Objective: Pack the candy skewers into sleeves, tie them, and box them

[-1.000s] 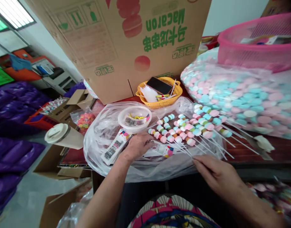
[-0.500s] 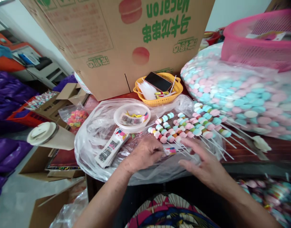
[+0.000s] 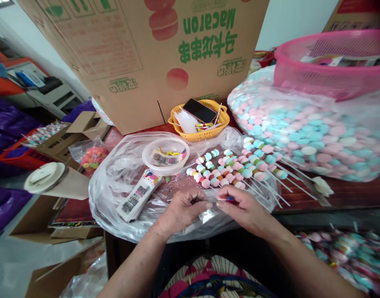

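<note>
My left hand [image 3: 188, 209] and my right hand [image 3: 244, 209] meet near the table's front edge, thumbs and fingers pinched. Between them is a small printed plastic bag [image 3: 228, 198], its coloured end in my right fingers. The left fingertips appear to grip its clear part; fingers hide much of it. Just beyond the hands lie several marshmallow skewers [image 3: 227, 176] in pink, blue, white and brown, white sticks pointing right and toward me. Left of my left hand is a stack of printed bags [image 3: 138, 196], beside a white plastic bowl [image 3: 151, 167] with gold ties and a label-like piece.
A yellow basket [image 3: 205, 135] holds a phone [image 3: 199, 110] and white sticks. Behind stands a large carton [image 3: 121, 49]. At right, a pink basket [image 3: 314, 80] rests on a big bag of marshmallows [image 3: 308, 132]. A lidded paper cup [image 3: 73, 182] stands at the left edge.
My right hand has moved left and closed from spread fingers onto the printed bag. The bag is now lifted between both hands. The whole view has shifted slightly.
</note>
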The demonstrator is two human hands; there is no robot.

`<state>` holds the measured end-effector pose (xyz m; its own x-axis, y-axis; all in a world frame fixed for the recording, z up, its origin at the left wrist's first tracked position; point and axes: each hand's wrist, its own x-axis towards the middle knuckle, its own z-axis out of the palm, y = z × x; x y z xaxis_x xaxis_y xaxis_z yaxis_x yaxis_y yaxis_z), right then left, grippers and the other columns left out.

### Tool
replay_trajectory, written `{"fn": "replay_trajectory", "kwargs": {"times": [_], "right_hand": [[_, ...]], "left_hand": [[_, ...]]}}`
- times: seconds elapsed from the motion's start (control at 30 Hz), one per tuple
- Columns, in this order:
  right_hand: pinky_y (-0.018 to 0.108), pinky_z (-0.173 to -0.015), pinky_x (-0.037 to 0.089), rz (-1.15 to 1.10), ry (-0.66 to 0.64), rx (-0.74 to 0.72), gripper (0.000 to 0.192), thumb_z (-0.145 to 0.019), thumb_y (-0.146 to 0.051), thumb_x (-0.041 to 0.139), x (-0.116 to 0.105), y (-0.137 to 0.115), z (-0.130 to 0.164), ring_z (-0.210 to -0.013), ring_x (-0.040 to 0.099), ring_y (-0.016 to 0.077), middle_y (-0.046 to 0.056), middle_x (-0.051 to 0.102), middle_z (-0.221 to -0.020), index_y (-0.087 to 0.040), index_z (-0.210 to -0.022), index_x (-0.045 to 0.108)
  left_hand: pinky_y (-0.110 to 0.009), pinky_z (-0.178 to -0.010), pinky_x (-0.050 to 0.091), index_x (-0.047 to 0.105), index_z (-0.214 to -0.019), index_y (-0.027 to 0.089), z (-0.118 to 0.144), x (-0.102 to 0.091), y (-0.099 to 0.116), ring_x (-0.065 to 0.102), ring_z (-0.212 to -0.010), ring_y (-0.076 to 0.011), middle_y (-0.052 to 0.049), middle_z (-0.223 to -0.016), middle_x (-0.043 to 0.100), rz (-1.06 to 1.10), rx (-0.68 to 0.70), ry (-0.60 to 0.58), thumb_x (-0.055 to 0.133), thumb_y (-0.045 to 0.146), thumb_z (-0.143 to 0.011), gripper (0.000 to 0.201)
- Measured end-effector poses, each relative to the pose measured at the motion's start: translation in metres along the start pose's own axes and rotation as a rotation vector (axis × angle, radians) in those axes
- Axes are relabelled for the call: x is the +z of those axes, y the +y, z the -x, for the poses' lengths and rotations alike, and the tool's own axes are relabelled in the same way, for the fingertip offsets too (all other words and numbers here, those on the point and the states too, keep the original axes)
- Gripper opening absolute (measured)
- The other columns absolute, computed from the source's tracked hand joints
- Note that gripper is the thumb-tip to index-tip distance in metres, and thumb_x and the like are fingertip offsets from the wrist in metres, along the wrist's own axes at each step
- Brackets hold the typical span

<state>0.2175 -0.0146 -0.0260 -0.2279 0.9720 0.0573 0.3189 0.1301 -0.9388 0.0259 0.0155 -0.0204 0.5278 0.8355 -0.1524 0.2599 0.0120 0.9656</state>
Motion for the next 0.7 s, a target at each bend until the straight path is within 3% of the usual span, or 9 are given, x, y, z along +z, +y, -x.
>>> {"fn": "replay_trajectory", "kwargs": {"times": [0.07, 0.2, 0.3, 0.4, 0.47, 0.53, 0.6, 0.63, 0.7], "right_hand": [[0.022, -0.053, 0.036, 0.008, 0.013, -0.002, 0.019, -0.084, -0.032, 0.052, -0.001, -0.003, -0.002, -0.058, 0.043, 0.0111, -0.003, 0.048, -0.061, -0.019, -0.072, 0.055], [0.023, -0.051, 0.032, 0.147, 0.2, -0.074, 0.029, -0.085, -0.032, 0.05, 0.006, 0.003, -0.003, -0.053, 0.039, 0.0101, -0.004, 0.043, -0.054, -0.019, -0.06, 0.045], [0.023, -0.047, 0.027, 0.164, 0.267, -0.06, 0.041, -0.085, -0.04, 0.049, 0.013, 0.01, -0.006, -0.048, 0.032, 0.0088, -0.005, 0.034, -0.048, -0.021, -0.053, 0.032], [0.023, -0.044, 0.027, 0.117, 0.241, 0.033, 0.048, -0.088, -0.049, 0.043, 0.009, 0.012, -0.01, -0.046, 0.033, 0.0091, -0.004, 0.033, -0.046, -0.021, -0.051, 0.033], [0.023, -0.047, 0.034, 0.263, 0.302, 0.048, 0.049, -0.092, -0.048, 0.036, -0.009, 0.012, -0.011, -0.049, 0.041, 0.0114, -0.002, 0.043, -0.048, -0.02, -0.052, 0.041], [0.027, -0.059, 0.043, 0.54, 0.454, 0.033, 0.046, -0.093, -0.044, 0.034, -0.037, 0.017, -0.01, -0.061, 0.053, 0.0164, 0.005, 0.057, -0.06, -0.018, -0.059, 0.053], [0.035, -0.071, 0.045, 0.728, 0.524, 0.061, 0.036, -0.088, -0.04, 0.044, -0.068, 0.03, -0.007, -0.081, 0.059, 0.0255, 0.015, 0.065, -0.08, -0.013, -0.074, 0.064], [0.038, -0.073, 0.045, 0.939, 0.498, 0.126, 0.034, -0.089, -0.036, 0.044, -0.082, 0.038, -0.005, -0.085, 0.06, 0.0286, 0.019, 0.066, -0.086, -0.011, -0.08, 0.066], [0.042, -0.07, 0.046, 1.155, 0.356, 0.206, 0.033, -0.089, -0.024, 0.04, -0.102, 0.056, -0.003, -0.081, 0.063, 0.0318, 0.024, 0.067, -0.083, -0.007, -0.083, 0.067]], "left_hand": [[-0.022, -0.057, 0.037, 0.061, -0.072, 0.014, -0.001, -0.003, 0.005, 0.045, -0.058, -0.0098, 0.002, -0.062, 0.054, 0.021, 0.033, -0.042, 0.063, 0.041, -0.081, 0.028], [-0.021, -0.058, 0.037, 0.059, -0.072, 0.015, -0.002, 0.003, 0.001, 0.044, -0.06, -0.0095, 0.004, -0.063, 0.053, -0.06, 0.084, 0.011, 0.074, 0.033, -0.073, 0.023], [-0.02, -0.056, 0.035, 0.055, -0.065, 0.015, -0.004, 0.011, -0.009, 0.042, -0.057, -0.0088, 0.004, -0.059, 0.051, -0.171, 0.181, 0.062, 0.065, 0.029, -0.081, 0.023], [-0.02, -0.054, 0.035, 0.053, -0.065, 0.015, -0.006, 0.015, -0.015, 0.041, -0.055, -0.0082, 0.004, -0.057, 0.049, -0.205, 0.292, 0.054, 0.055, 0.029, -0.089, 0.029], [-0.019, -0.053, 0.034, 0.052, -0.064, 0.015, -0.007, 0.012, -0.018, 0.04, -0.054, -0.0077, 0.004, -0.056, 0.046, -0.247, 0.342, 0.07, 0.049, 0.029, -0.093, 0.033], [-0.019, -0.052, 0.034, 0.051, -0.063, 0.015, -0.008, 0.006, -0.02, 0.039, -0.052, -0.0074, 0.005, -0.055, 0.043, -0.311, 0.403, 0.114, 0.046, 0.028, -0.095, 0.035], [-0.019, -0.053, 0.036, 0.053, -0.063, 0.016, -0.009, -0.002, -0.023, 0.043, -0.053, -0.0078, 0.004, -0.055, 0.044, -0.396, 0.485, 0.169, 0.046, 0.026, -0.095, 0.034], [-0.02, -0.056, 0.039, 0.056, -0.066, 0.016, -0.009, -0.006, -0.024, 0.047, -0.056, -0.0086, 0.003, -0.058, 0.049, -0.432, 0.533, 0.196, 0.047, 0.025, -0.095, 0.031], [-0.023, -0.068, 0.047, 0.063, -0.082, 0.017, -0.009, -0.014, -0.026, 0.059, -0.069, -0.0119, 0.0, -0.07, 0.062, -0.483, 0.622, 0.244, 0.048, 0.022, -0.094, 0.02]]}}
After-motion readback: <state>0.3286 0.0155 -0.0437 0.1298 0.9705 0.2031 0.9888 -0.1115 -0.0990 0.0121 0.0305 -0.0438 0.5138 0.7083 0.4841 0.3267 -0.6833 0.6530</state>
